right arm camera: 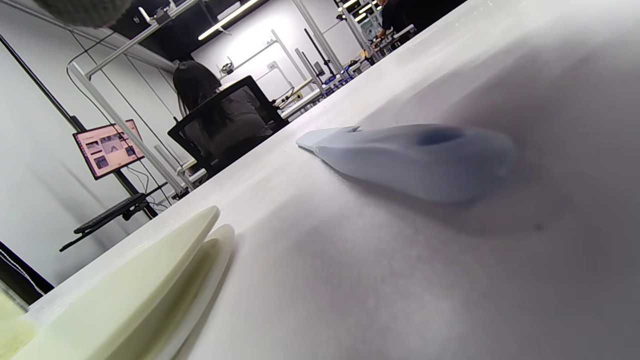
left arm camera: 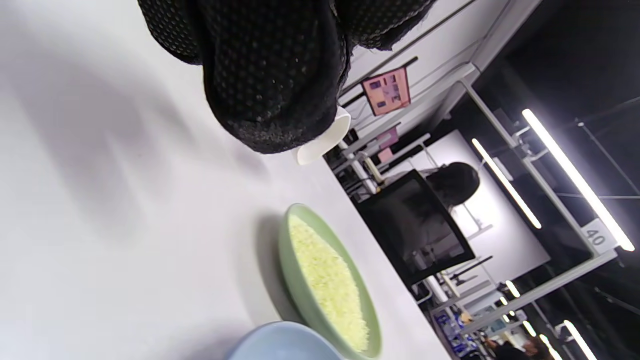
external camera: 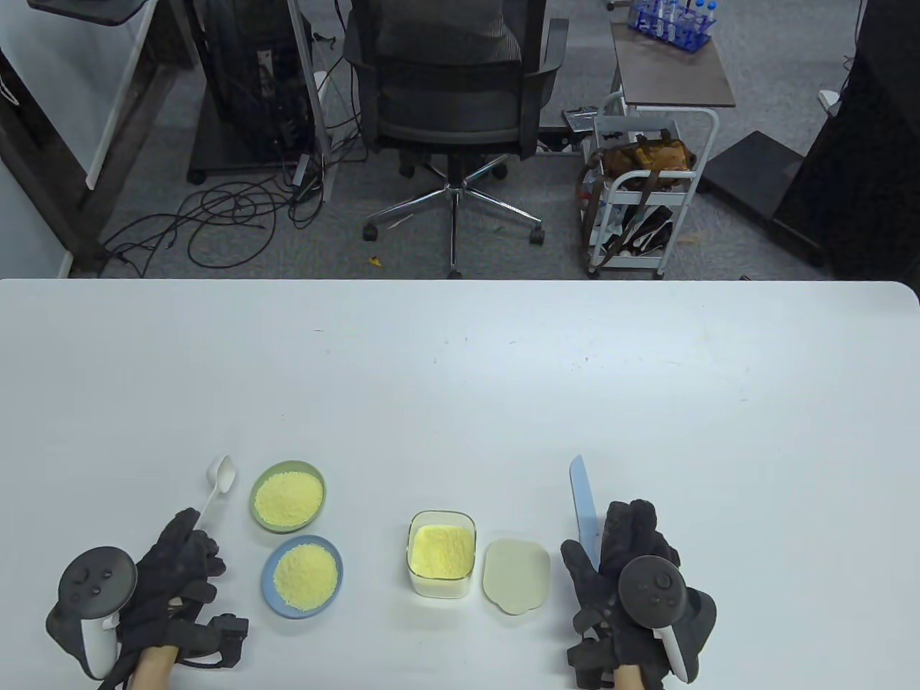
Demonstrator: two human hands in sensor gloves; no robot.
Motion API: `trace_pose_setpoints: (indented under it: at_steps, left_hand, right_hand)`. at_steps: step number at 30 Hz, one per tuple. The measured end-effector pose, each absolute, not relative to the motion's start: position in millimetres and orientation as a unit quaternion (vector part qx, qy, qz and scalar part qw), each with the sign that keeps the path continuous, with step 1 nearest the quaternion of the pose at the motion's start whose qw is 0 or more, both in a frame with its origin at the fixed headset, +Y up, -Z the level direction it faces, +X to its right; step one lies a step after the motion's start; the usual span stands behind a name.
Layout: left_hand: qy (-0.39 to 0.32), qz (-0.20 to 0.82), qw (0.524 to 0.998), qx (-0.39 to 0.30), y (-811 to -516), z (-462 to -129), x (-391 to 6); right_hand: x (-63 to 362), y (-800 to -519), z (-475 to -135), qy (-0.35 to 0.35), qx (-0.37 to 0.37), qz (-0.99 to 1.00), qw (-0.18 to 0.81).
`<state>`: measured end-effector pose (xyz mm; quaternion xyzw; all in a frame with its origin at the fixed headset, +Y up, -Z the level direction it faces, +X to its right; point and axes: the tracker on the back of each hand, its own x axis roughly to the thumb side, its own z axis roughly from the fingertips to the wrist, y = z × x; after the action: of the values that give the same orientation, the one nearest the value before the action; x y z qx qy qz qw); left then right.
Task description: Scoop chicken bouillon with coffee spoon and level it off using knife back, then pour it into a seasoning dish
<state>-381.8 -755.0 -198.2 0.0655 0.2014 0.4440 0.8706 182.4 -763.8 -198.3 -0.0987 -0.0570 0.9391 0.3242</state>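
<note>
From where I sit, the white worktop (external camera: 460, 374) fills the lower half of the table view, and everything I need is lined up along its near edge, within easy reach. My left hand (external camera: 169, 568) lies at the near left with its fingers on the coffee spoon (external camera: 215, 489); the handle disappears under the glove, so I take it as a light pinch, with the empty white bowl pointing away from me, ready to dip. My right hand (external camera: 629, 560) rests over the handle of the pale blue knife (external camera: 583, 507), blade pointing away; in the right wrist view the knife lies flat on the surface, so I cannot tell whether those fingers grip it or merely cover it. Between the hands stands the clear container of chicken bouillon (external camera: 441, 551), its lid (external camera: 516, 576) off and lying just beside it, which leaves the granules open for scooping. Left of it sit a green seasoning dish (external camera: 288, 497) and a blue seasoning dish (external camera: 302, 576), both already holding yellow granules.
</note>
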Motion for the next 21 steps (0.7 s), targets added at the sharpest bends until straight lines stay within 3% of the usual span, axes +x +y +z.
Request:
trace_pose_setpoints:
  at_steps: [6,12,17,21]
  left_hand:
    - [0.252,0.348,0.902,0.047,-767.1,-196.7,-389.3]
    - [0.280,0.257,0.925,-0.021,-770.5,-197.4,-392.2]
    - [0.290,0.246,0.925,-0.022,-769.0,-201.8,-389.0]
    - [0.308,0.241,0.918,-0.065,-772.0,-206.4,-386.6]
  right_hand:
    - [182.9,-763.9,-198.4,-0.057,-0.098,0.938,0.328]
    - [183.1,-764.1,-198.2,-0.055,-0.098,0.936,0.335]
    - [183.6,-764.3,-198.2,-0.055,-0.096,0.932,0.344]
    - [185.3,-764.1,-197.5,-0.056,-0.096,0.929,0.353]
